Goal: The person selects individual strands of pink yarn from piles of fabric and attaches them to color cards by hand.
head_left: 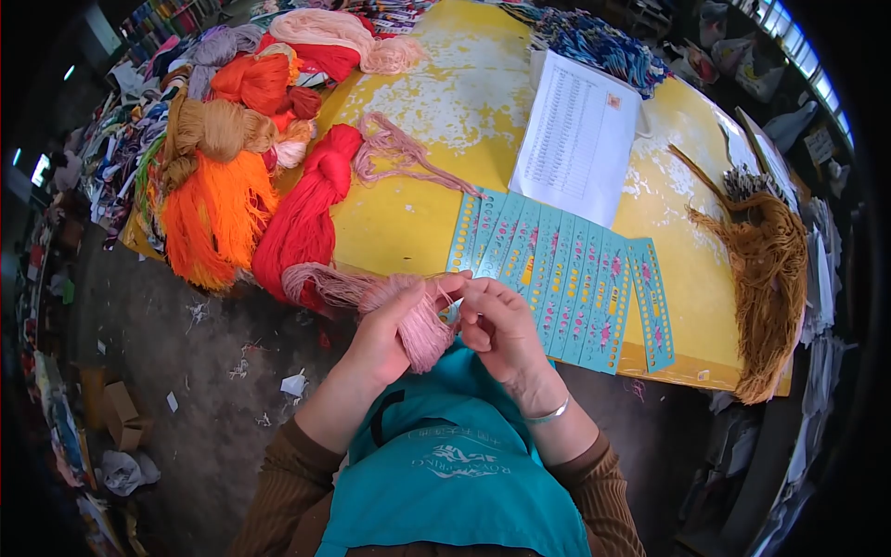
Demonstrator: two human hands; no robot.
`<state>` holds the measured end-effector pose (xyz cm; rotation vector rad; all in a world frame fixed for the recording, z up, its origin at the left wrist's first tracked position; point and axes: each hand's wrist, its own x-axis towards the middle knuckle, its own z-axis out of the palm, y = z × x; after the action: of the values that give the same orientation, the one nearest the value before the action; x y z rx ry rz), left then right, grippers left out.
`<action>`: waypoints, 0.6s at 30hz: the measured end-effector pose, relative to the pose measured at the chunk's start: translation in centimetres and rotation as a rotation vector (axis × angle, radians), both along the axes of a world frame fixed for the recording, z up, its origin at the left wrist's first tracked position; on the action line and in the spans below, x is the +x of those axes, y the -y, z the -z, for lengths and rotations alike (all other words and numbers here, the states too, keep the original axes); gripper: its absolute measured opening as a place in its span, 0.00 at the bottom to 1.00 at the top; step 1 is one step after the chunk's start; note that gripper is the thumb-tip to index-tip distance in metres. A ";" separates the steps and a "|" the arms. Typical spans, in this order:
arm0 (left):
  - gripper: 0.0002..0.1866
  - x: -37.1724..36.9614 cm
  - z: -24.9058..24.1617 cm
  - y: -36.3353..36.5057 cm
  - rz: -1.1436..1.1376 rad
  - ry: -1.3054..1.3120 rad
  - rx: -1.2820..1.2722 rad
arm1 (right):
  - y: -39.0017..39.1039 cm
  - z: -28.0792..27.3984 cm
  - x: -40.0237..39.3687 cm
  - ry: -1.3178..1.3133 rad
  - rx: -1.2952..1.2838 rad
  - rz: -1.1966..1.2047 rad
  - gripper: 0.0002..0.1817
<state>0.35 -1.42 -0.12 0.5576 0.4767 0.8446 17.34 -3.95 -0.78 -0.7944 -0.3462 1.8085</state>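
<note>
My left hand (390,330) is wrapped round a skein of pink thread (425,334), whose looped end hangs below the fingers. The rest of this skein trails left onto the table's front edge, beside a knotted red skein (306,213). My right hand (497,325) is closed in a pinch at the right side of the skein, with a few fine strands between its fingertips and the left hand. Behind the right hand lie teal perforated cards (548,269) in an overlapping row. One more teal card (652,302) lies slightly apart at their right.
Orange (218,213), tan (223,130) and pale pink skeins (320,30) pile up on the left of the yellow table (399,218). Printed sheets (580,139) lie behind the cards. A brown skein (770,269) drapes over the right edge. Scraps dot the floor.
</note>
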 end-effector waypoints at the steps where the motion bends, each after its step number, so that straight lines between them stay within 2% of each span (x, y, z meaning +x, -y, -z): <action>1: 0.26 0.1 -0.3 0.0 -0.014 -0.024 0.011 | 0.0 -0.4 -0.2 -0.001 0.000 -0.001 0.05; 3: 0.26 0.0 0.5 0.1 -0.009 -0.019 0.016 | 0.1 -1.3 -0.9 0.281 0.054 -0.082 0.06; 6: 0.27 0.1 0.3 0.2 0.014 -0.030 0.027 | 0.2 -1.3 -1.9 0.355 0.095 -0.055 0.07; 12: 0.28 0.0 0.4 0.2 0.024 -0.065 0.069 | 0.5 -0.7 -2.4 0.338 0.102 0.005 0.02; 18: 0.27 -0.2 0.9 0.1 0.048 -0.023 0.057 | 0.6 -0.2 -2.4 0.240 0.105 0.071 0.02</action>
<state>0.17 -1.55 -1.03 0.6292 0.4594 0.8089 14.99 -4.57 -0.54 -0.9397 -0.5577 1.6182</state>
